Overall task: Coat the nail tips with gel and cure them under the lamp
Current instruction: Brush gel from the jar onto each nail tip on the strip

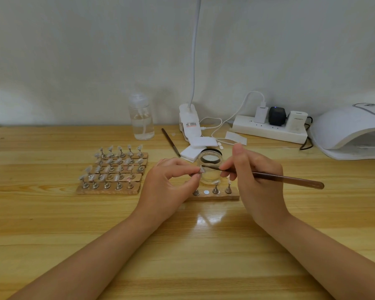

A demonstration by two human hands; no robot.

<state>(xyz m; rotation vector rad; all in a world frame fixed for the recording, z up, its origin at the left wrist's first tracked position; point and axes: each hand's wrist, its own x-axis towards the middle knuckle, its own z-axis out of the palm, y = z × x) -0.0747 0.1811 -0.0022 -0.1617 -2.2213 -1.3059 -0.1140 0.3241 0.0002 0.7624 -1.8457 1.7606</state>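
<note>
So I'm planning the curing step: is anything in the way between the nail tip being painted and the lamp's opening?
Mostly clear. The nail tip, pinched in the left hand, must pass the right hand holding the brush. Beyond that, bare table leads to the lamp.

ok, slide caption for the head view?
Left hand pinches a nail tip while right hand brushes gel on.
</note>
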